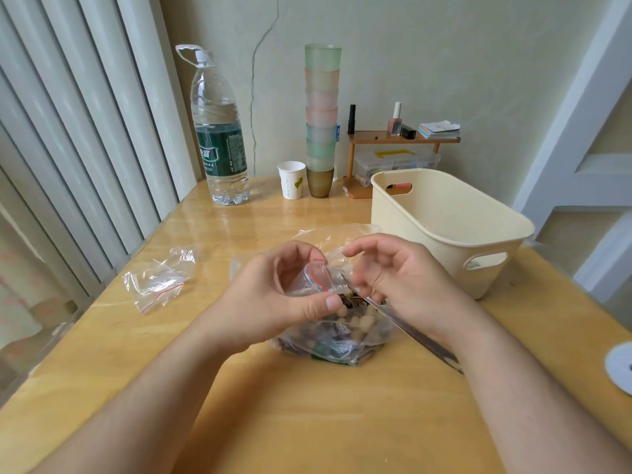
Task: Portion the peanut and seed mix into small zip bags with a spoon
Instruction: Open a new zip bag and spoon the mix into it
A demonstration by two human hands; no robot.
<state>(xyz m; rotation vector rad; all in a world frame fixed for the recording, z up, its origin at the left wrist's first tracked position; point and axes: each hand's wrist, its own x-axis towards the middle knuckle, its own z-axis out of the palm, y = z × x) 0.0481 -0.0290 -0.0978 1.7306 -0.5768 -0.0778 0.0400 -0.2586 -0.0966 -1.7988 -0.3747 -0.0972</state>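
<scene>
With left hand [273, 295] pinching the zip bag [316, 277] open and right hand [393, 278] gripping the spoon [403, 323], tip the load fully inside above the mix [342, 333].

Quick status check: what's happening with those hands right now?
Left hand pinches small zip bag open. Right hand holds spoon at its mouth. Nothing blocking.

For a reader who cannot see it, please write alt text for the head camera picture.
Over a wooden table, the left hand holds a small zip bag open while the right hand tips a spoon of mix into it, above a large bag of peanuts and seeds. Spare small bags lie left; a cream basket stands right.
</scene>
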